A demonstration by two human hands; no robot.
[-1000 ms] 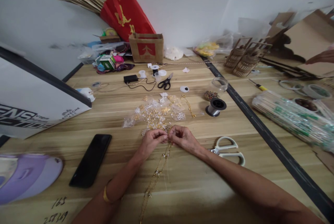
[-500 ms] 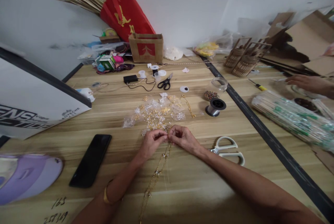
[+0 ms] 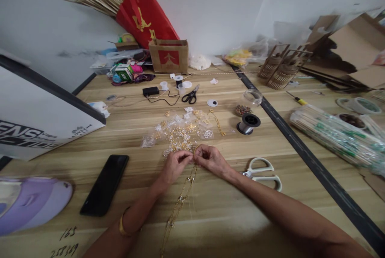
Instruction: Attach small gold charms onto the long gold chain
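Note:
A gold chain [image 3: 181,199] with small clear beads runs from my fingertips down toward the front edge of the view. My left hand [image 3: 177,164] pinches its upper end between thumb and forefinger. Right beside it, nearly touching, my right hand [image 3: 211,159] pinches the same end of the chain; the exact spot they hold is too small to make out. Just beyond my fingers lies a heap of gold and clear beads [image 3: 180,136], partly in small plastic bags. White-handled scissors [image 3: 262,174] rest by my right wrist, their blades partly hidden under it.
A black phone [image 3: 104,185] lies left of my left forearm. Past the beads are a wire spool [image 3: 248,123], a short gold chain [image 3: 217,121], black scissors [image 3: 190,95] and a black adapter [image 3: 150,91]. A white box [image 3: 45,117] stands left; bagged sticks [image 3: 333,136] lie right.
Another person's hand at the far right has left the view, uncovering a clear round container there. My two hands and the chain have hardly moved.

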